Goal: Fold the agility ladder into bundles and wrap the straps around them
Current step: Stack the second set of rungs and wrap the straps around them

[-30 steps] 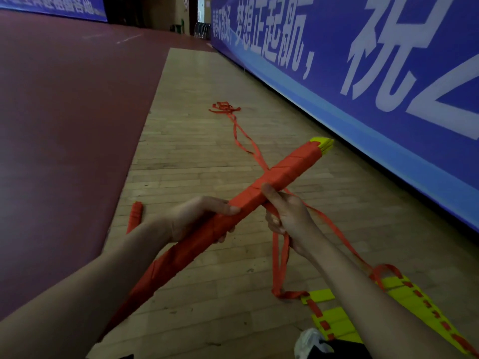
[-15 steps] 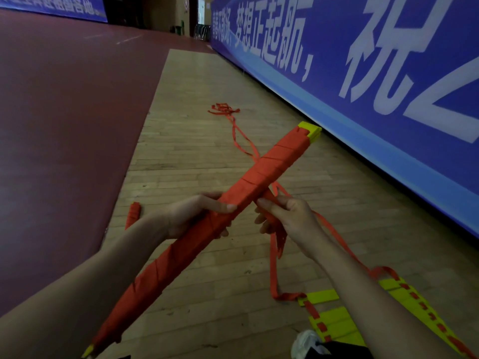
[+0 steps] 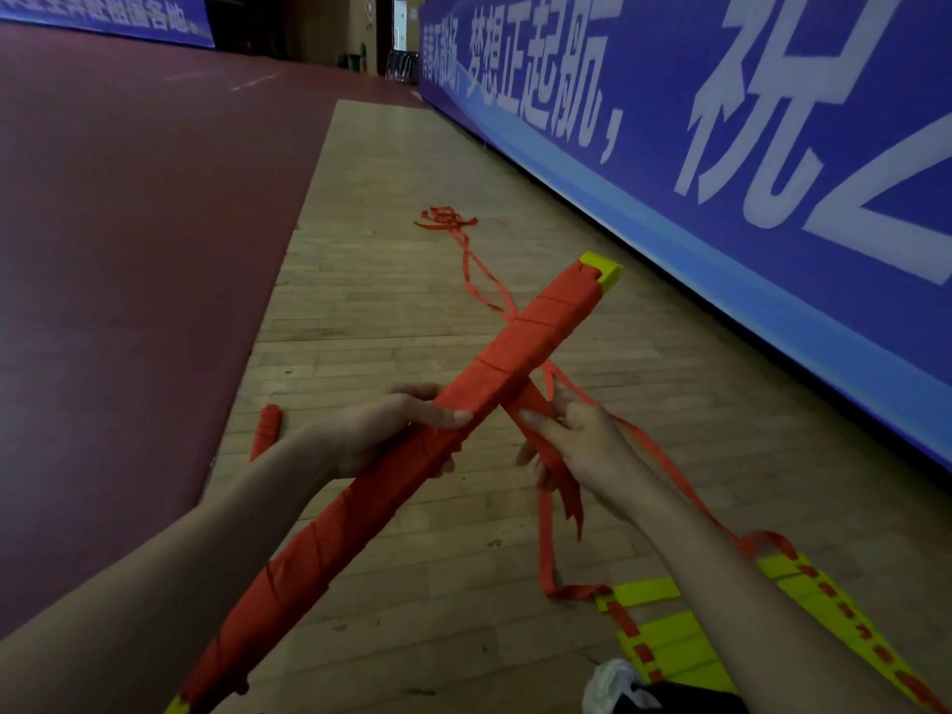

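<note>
Left hand gripping bundle, right hand pinching strap

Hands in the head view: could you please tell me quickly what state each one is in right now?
Left hand: closed around the strap-wrapped ladder bundle.
Right hand: pinching the loose orange strap.

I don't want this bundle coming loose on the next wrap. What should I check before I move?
1. Left hand grips the bundle mid-length: ok.
2. Right hand pinches the strap beside the bundle: ok.
3. Wraps lie flat up to the yellow end: ok.
4. Loose strap free to feed: not ok, tangle on the floor ahead.
5. Strap taut at the bundle: cannot tell.
</note>
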Tool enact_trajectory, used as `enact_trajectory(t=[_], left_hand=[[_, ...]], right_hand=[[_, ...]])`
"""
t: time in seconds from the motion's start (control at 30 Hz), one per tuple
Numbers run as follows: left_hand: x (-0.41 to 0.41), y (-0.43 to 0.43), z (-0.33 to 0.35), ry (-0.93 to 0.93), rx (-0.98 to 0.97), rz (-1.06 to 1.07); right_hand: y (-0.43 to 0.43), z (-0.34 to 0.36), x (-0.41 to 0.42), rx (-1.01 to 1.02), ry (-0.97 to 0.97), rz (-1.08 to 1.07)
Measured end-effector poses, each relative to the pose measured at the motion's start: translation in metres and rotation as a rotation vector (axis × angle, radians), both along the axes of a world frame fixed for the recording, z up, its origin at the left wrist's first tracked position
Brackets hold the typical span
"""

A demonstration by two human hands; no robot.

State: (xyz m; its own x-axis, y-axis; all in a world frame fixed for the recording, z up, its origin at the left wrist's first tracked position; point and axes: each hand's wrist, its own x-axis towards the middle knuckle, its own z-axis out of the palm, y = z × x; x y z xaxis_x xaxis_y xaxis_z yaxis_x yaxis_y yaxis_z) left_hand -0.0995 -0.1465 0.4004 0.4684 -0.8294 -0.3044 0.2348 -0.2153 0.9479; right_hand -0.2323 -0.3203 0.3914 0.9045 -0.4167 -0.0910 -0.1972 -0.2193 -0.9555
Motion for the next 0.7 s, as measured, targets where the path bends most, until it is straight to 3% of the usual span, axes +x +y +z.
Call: enact_trajectory(t=[0.43, 0.6, 0.7], left_hand=[[-0.007, -0.006, 0.003, -0.100, 0.063, 0.162], [-0.016, -0.012, -0.001, -0.336, 0.099, 0.189], [-0.021, -0.016, -0.004, -0.528, 0.124, 0.221]], right_hand=[[0.002, -0.001, 0.000, 0.053, -0.063, -0.005], [0.006, -0.004, 0.001, 0.189, 0.018, 0.009], [0.006, -0.006, 0.003, 0.106, 0.024, -0.001]])
